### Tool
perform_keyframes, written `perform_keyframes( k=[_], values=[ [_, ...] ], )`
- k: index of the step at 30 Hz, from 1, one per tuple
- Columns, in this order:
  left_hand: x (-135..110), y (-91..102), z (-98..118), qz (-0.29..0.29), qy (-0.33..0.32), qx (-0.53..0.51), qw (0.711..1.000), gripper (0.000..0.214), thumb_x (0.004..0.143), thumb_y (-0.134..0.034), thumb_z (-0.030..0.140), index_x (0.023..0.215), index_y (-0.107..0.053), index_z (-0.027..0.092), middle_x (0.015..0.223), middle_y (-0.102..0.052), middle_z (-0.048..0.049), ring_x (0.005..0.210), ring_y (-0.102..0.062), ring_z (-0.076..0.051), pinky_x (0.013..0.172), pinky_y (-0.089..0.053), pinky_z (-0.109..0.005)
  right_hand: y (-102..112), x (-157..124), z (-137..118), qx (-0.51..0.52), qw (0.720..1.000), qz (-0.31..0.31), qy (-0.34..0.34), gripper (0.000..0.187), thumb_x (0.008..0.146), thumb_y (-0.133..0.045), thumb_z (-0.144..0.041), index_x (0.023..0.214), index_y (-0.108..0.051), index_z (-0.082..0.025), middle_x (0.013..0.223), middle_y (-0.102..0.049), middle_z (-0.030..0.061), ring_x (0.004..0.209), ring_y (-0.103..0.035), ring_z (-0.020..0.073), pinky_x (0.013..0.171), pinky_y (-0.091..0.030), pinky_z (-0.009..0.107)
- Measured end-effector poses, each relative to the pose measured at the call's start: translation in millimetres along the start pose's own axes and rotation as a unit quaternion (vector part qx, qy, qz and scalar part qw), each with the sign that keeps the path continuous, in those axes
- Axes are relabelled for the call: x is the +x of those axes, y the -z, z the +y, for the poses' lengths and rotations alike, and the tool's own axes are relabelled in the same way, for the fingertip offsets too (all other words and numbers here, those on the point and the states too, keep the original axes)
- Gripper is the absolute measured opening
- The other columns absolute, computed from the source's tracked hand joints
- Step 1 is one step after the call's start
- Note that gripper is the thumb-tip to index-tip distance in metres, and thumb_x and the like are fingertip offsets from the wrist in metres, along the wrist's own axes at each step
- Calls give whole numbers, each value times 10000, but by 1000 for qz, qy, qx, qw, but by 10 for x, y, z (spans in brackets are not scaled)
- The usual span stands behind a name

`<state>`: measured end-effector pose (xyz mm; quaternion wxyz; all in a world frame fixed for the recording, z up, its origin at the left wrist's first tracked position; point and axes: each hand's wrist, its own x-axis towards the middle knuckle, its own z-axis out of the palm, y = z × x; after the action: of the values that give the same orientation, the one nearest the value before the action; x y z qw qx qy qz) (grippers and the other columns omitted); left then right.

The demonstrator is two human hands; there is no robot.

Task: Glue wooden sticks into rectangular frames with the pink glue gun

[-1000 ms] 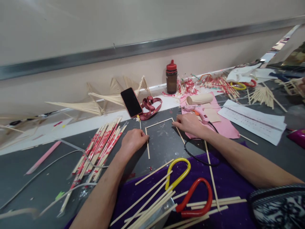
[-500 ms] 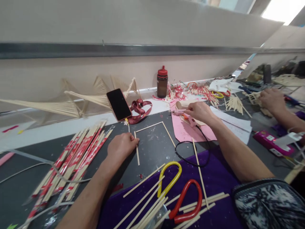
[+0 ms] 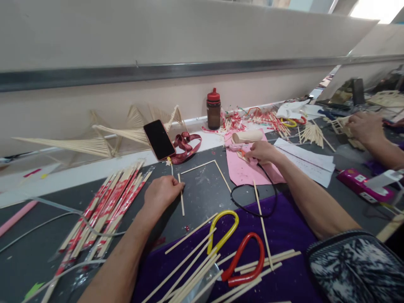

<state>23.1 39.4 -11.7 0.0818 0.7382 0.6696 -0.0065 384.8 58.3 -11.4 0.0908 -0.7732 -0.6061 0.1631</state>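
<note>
On the grey tabletop (image 3: 205, 198): one three-sided frame of thin pale wooden sticks (image 3: 199, 166), three sticks counted. Left hand (image 3: 162, 191) curled, fingertips pinching its left stick. Right hand (image 3: 262, 151) closed around one pink hot-glue gun (image 3: 235, 148) on one pink paper sheet (image 3: 244, 173). Nearby: one yellow loop handle (image 3: 224, 212), one red loop handle (image 3: 241, 278).

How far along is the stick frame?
Done: three thin wooden sticks lie as an open-fronted rectangle on the grey table. In hand: left hand pinches the frame's left stick; right hand grips the pink glue gun. Left: the near side has no stick; glued joints can't be confirmed.
</note>
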Motion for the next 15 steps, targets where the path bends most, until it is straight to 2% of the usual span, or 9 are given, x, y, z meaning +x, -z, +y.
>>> perform_keyframes(
  k=[5, 7, 9, 11, 15],
  values=[
    [-5, -22, -4, 12, 6, -19, 1000, 266, 711, -506, 407, 697, -683, 210, 755, -702, -94, 748, -627, -245, 583, -362, -289, 13, 13, 45, 75, 997, 8, -8, 274, 668, -557, -387, 526, -560, -153, 456, -490, 8, 439, -436, 111, 416, -285, 239],
    [3, -42, -21, 21, 4, -33, 999, 249, 703, -521, 391, 682, -683, 203, 733, -700, -93, 729, -625, -232, 581, -359, -281, 57, -17, 45, 138, 990, 9, -13, 262, 680, -547, -385, 543, -538, -161, 445, -457, -10, 420, -405, 99, 398, -270, 234],
    [10, -54, -38, 25, 3, -44, 999, 246, 701, -530, 391, 665, -680, 200, 712, -698, -86, 711, -621, -218, 580, -360, -274, 108, -57, 44, 247, 969, 7, -3, 234, 644, -603, -362, 549, -520, -165, 448, -442, -24, 420, -387, 87, 391, -255, 226],
    [12, -53, -52, 25, 4, -56, 998, 251, 704, -532, 399, 651, -676, 200, 699, -697, -73, 694, -618, -204, 577, -361, -267, 153, -95, 40, 359, 933, -1, 28, 217, 603, -661, -328, 575, -526, -160, 483, -462, -29, 436, -385, 74, 396, -255, 212],
    [-3, -35, -78, 21, 7, -112, 993, 282, 723, -519, 425, 641, -664, 199, 649, -685, -36, 600, -605, -159, 543, -371, -244, 177, -127, -16, 473, 878, -13, 75, 220, 608, -678, -318, 660, -534, -161, 536, -488, -30, 435, -381, 59, 400, -271, 201]
  ],
)
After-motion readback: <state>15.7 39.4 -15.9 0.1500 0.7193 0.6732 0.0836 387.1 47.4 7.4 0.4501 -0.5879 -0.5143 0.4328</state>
